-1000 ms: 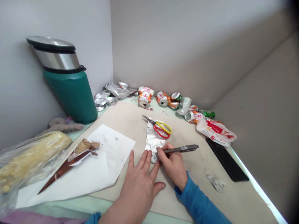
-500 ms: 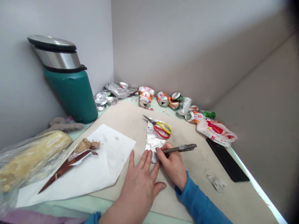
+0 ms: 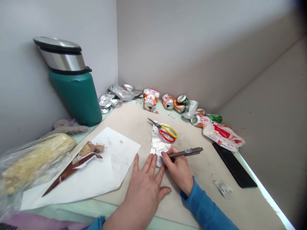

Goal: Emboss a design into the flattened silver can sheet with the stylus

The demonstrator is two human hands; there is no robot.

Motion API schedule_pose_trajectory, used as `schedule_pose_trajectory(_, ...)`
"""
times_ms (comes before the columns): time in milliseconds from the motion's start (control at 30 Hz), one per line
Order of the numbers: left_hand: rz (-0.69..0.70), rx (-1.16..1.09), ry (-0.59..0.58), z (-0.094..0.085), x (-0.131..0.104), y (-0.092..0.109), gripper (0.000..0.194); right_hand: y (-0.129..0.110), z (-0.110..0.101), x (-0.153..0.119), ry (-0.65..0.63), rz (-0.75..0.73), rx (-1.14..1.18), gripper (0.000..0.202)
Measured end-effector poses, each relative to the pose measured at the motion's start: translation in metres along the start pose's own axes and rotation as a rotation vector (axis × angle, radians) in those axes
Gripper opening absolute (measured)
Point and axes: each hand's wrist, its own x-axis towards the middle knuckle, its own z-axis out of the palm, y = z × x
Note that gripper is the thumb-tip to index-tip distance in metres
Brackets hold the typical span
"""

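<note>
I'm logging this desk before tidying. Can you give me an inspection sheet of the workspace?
Surface: beige mat, smudged.
Job's things: silver metal sheet; pen; scissors lying on the sheet.
Clutter: crushed cans, white paper, snack wrapper, black phone.
Hands: left hand flat, fingertips on the sheet; right hand gripping the pen.
Cables: nothing seen.
Surroundings: green flask, grey corner walls.

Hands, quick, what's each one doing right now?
Left hand: open, flat, fingertips on the metal sheet.
Right hand: closed on the pen, tip at the sheet.
</note>
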Motion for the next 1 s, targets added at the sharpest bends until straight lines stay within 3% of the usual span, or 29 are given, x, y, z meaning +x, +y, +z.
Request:
schedule_pose_trajectory(433, 0.002, 0.003, -0.03, -0.0013, 0.0003, 0.0005, 0.055, 0.0016, -0.0012, -0.0026, -0.037, -0.01, 0.069, 0.023)
schedule_pose_trajectory(667, -0.015, 0.008, -0.064, -0.0024, 0.0035, 0.0031, 0.056, 0.0071, -0.0004, -0.004, 0.082, 0.03, 0.211, 0.027)
schedule_pose_trajectory(1000, -0.014, 0.01, -0.062, -0.0016, 0.0034, 0.0051, 0.06, 0.0038, -0.0005, -0.0041, -0.003, 0.004, 0.115, 0.026)
